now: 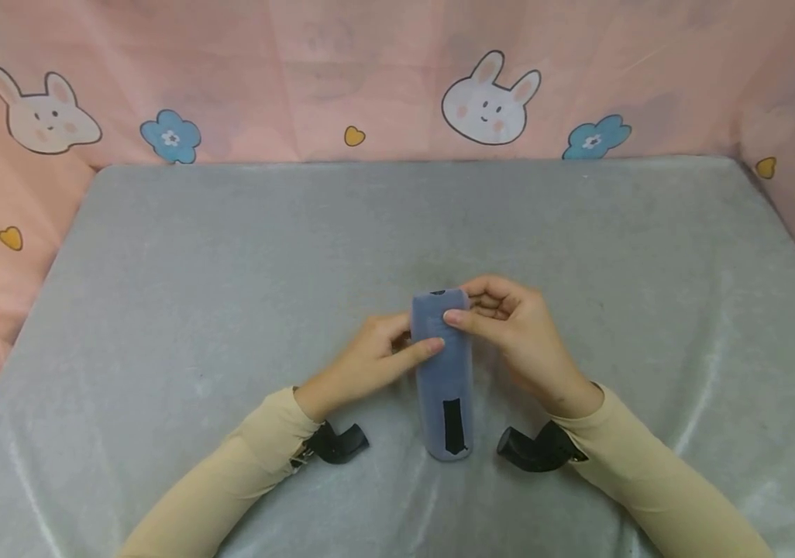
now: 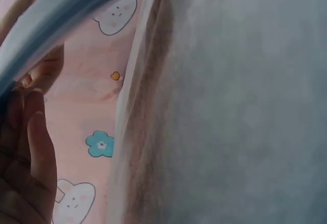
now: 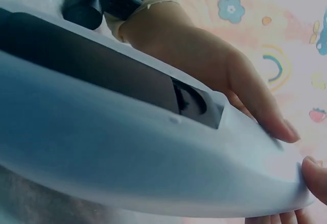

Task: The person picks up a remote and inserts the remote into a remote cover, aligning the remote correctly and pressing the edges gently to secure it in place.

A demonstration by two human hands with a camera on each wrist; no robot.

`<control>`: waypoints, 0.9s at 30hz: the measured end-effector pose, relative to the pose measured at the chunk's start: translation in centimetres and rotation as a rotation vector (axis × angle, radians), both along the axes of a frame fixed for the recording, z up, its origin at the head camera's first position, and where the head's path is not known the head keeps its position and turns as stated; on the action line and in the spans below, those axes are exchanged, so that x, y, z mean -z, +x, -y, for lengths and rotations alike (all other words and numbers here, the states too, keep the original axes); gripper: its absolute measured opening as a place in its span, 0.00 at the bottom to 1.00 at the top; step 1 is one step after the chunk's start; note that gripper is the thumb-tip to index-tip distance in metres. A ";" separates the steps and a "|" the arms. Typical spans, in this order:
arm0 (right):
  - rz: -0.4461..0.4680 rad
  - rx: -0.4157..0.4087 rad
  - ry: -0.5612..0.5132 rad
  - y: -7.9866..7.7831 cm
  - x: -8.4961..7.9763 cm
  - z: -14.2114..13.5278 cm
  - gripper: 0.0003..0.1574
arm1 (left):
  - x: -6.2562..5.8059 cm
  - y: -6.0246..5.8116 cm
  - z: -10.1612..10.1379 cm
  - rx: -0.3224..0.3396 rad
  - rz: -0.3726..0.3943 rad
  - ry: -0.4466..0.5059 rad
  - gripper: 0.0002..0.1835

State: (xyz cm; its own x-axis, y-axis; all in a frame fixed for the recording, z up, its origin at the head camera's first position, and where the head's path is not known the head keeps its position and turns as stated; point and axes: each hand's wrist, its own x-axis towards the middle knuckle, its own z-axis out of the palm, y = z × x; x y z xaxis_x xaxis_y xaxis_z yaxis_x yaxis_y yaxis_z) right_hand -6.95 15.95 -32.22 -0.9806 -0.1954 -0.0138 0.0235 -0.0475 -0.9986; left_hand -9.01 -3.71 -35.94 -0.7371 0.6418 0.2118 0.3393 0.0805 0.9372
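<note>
Both hands hold a long, narrow blue-grey object [image 1: 443,372] with rounded ends and a black strip near its lower end; its kind cannot be told. It stands out lengthwise in front of the person. My left hand [image 1: 369,358] grips the left edge, thumb lying across the upper face and fingers hidden behind. Near the far end, my right hand [image 1: 526,341] pinches the right edge, thumb on the face and fingers at the side. The right wrist view shows the object's pale blue curved shell [image 3: 127,152] close up, with a long dark slot in it.
A grey cloth-covered table [image 1: 265,256] spreads around the hands. Black wrist cameras hang under the left sleeve [image 1: 338,445] and the right sleeve [image 1: 537,449]. Behind the table stands a pink curtain [image 1: 397,77] printed with rabbits, flowers and hearts.
</note>
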 end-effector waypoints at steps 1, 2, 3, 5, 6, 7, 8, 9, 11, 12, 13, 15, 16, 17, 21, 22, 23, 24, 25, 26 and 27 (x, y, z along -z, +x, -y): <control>0.013 0.000 -0.005 -0.1 0.1 0.0 0.08 | 0.1 0.0 -0.1 -0.005 0.036 0.003 0.16; 0.030 -0.004 -0.011 -0.2 0.2 0.0 0.08 | 0.1 0.1 -0.1 -0.014 0.072 0.009 0.14; 0.046 -0.011 -0.012 -0.3 0.4 -0.1 0.08 | 0.2 0.1 -0.1 -0.029 0.099 0.011 0.13; 0.082 -0.034 -0.002 -0.6 0.7 -0.2 0.08 | 0.3 0.0 -0.1 -0.055 0.158 0.020 0.14; 0.096 -0.052 0.006 -0.7 0.9 -0.2 0.08 | 0.3 -0.1 -0.1 -0.075 0.184 0.019 0.14; 0.108 -0.071 0.012 -0.8 1.1 -0.3 0.08 | 0.3 -0.1 -0.1 -0.095 0.210 0.019 0.14; 0.119 -0.088 0.021 -0.9 1.2 -0.3 0.08 | 0.3 -0.2 0.0 -0.114 0.236 0.024 0.15; 0.131 -0.103 0.034 -1.0 1.3 -0.3 0.08 | 0.3 -0.2 0.0 -0.137 0.259 0.037 0.15; 0.154 -0.132 0.065 -1.1 1.6 -0.3 0.09 | 0.2 -0.4 0.1 -0.194 0.297 0.070 0.15; 0.168 -0.149 0.078 -1.1 1.7 -0.3 0.09 | 0.2 -0.5 0.1 -0.225 0.319 0.092 0.15; 0.184 -0.168 0.089 -1.2 1.8 -0.2 0.09 | 0.2 -0.6 0.2 -0.256 0.339 0.118 0.15; 0.208 -0.212 0.097 -1.2 2.0 0.0 0.09 | 0.1 -0.9 0.3 -0.314 0.368 0.169 0.14; 0.218 -0.231 0.095 -1.2 2.1 0.1 0.08 | 0.1 -1.0 0.3 -0.336 0.381 0.189 0.14; 0.226 -0.245 0.090 -1.2 2.3 0.2 0.07 | 0.0 -1.1 0.4 -0.350 0.394 0.209 0.14; 0.219 -0.231 0.055 -1.1 2.8 0.4 0.03 | 0.1 -1.3 0.4 -0.378 0.411 0.239 0.14; 0.211 -0.216 0.047 -1.1 2.9 0.5 0.03 | 0.2 -1.3 0.4 -0.376 0.418 0.238 0.14; 0.201 -0.199 0.041 -1.1 2.9 0.5 0.03 | 0.2 -1.3 0.3 -0.369 0.423 0.228 0.15; 0.195 -0.182 0.028 -1.2 3.0 0.5 0.03 | 0.2 -1.3 0.3 -0.357 0.436 0.212 0.15; 0.193 -0.164 0.011 -1.2 3.1 0.4 0.03 | 0.3 -1.2 0.2 -0.334 0.448 0.193 0.16; 0.188 -0.144 -0.008 -1.2 3.1 0.4 0.03 | 0.3 -1.1 0.1 -0.304 0.457 0.167 0.17; 0.188 -0.121 -0.033 -1.3 3.1 0.3 0.03 | 0.4 -1.1 0.0 -0.262 0.475 0.151 0.18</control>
